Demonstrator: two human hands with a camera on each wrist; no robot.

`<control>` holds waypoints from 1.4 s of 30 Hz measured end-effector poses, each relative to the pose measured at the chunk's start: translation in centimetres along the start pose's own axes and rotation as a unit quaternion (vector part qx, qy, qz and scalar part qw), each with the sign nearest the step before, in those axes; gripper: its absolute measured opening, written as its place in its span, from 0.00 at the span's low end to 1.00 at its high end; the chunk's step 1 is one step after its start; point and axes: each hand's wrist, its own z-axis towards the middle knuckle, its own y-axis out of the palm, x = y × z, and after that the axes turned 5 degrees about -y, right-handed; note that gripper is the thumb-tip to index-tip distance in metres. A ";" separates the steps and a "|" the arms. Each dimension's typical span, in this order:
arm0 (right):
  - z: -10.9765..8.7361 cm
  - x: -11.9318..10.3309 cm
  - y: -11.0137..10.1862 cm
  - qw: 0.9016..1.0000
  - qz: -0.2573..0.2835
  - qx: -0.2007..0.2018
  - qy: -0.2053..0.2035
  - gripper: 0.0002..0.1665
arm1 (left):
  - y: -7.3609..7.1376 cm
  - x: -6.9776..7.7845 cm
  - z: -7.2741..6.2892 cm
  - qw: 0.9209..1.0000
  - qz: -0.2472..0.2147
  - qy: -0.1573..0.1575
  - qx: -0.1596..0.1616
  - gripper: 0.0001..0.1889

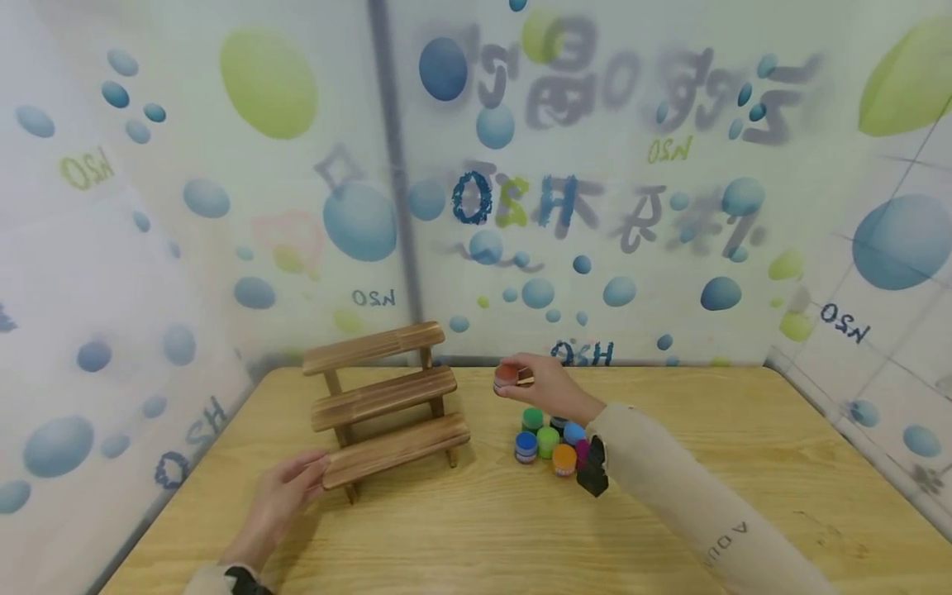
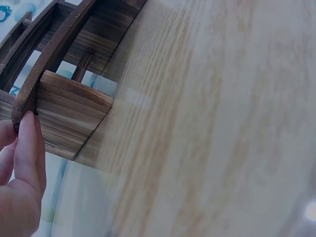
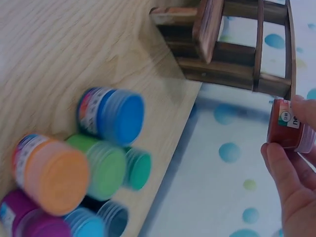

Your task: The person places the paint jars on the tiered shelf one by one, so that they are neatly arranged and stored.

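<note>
A three-tier wooden stand (image 1: 390, 399) is on the table at left of centre, its tiers rising toward the back. My left hand (image 1: 286, 496) pinches the left end of its lowest shelf (image 2: 52, 64) between thumb and fingers. In my right hand (image 1: 550, 387) a small red paint jar (image 3: 286, 123) is pinched by thumb and fingertips, raised to the right of the stand. Below that hand stands a cluster of paint jars: dark blue (image 1: 525, 446), light green (image 1: 548, 442), dark green (image 1: 531, 419), orange (image 1: 564, 459), light blue (image 1: 573, 433), magenta (image 3: 44, 224) and a dark one (image 3: 114, 217).
The wooden table (image 1: 461, 537) ends at the back against a light curtain (image 1: 632, 165) printed with blue and green spots. More of this curtain hangs along the left and right sides. The right sleeve (image 1: 692, 487) passes over the table beside the jars.
</note>
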 end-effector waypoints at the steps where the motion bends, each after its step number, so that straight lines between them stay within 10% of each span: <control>1: 0.4 -0.3 0.2 1.000 0.000 -0.004 -0.010 0.22 | 0.0 0.0 0.0 1.000 0.001 0.000 0.000 0.24; 20: 6.7 -6.2 3.3 0.990 -0.044 -0.055 -0.119 0.25 | -0.1 -0.1 0.2 1.000 0.000 -0.006 0.009 0.28; 42: 13.0 -9.6 6.7 0.996 0.020 -0.049 -0.078 0.26 | 0.0 -0.5 0.2 1.000 -0.015 -0.002 0.022 0.24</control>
